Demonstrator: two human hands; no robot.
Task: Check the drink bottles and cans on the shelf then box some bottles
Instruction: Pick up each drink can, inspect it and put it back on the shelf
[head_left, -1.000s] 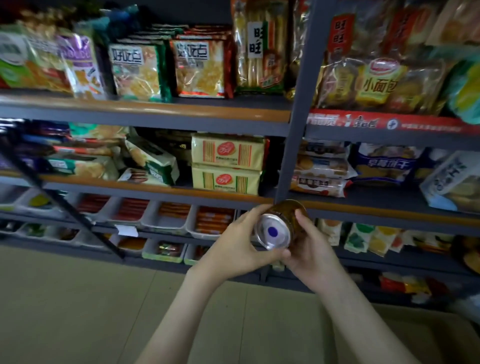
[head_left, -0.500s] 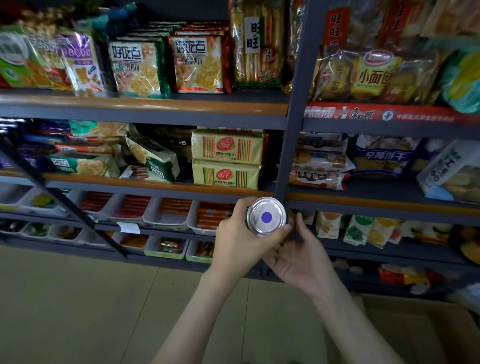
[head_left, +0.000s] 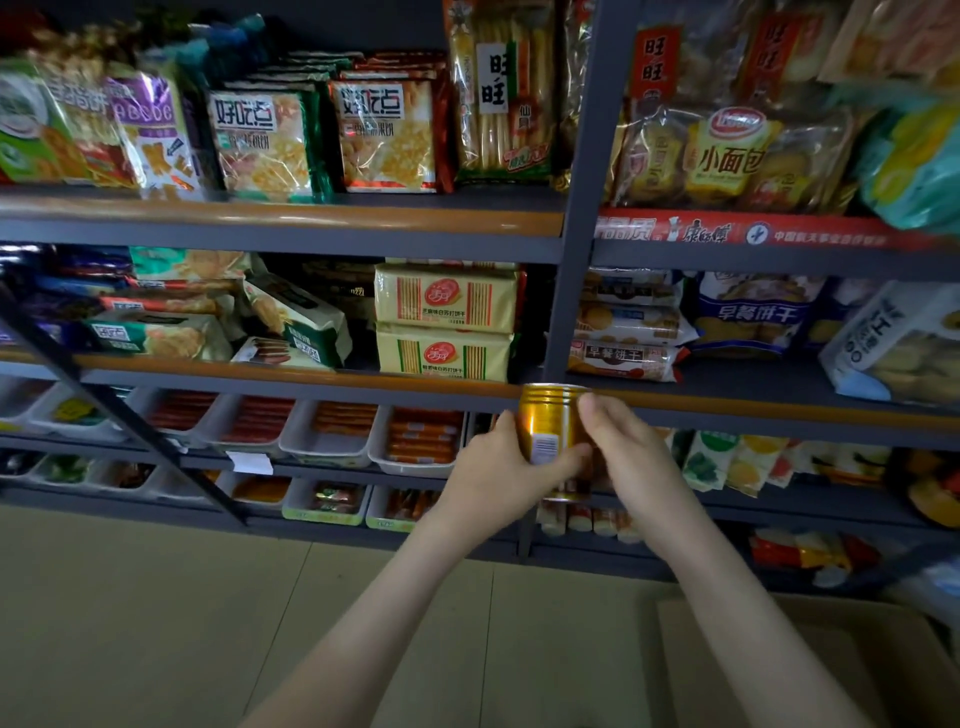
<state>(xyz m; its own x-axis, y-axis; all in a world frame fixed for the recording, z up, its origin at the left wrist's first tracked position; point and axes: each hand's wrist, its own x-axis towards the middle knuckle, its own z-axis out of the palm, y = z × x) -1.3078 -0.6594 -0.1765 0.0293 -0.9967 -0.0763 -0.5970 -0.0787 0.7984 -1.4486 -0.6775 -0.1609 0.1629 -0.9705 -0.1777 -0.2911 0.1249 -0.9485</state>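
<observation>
Grey metal shelving (head_left: 577, 208) fills the upper two thirds of the frame, packed with snack bags and biscuit packets. Two yellow cracker packs (head_left: 447, 325) are stacked at the middle, and white trays of red sausages (head_left: 415, 439) run along the row below them. Beige floor (head_left: 156, 597) takes the lower left, and the flap of a cardboard box (head_left: 810, 670) shows at the lower right.

Just right of centre we hold a gold can (head_left: 549, 428) upright between both hands, in front of the orange-edged shelf lip. Its white barcode patch faces us. Our left hand (head_left: 493, 480) wraps the can's lower left side, with the thumb lying across the front. Our right hand (head_left: 636, 465) clasps the right side, its thumb tip against the upper rim. The can's base is hidden behind our fingers.
</observation>
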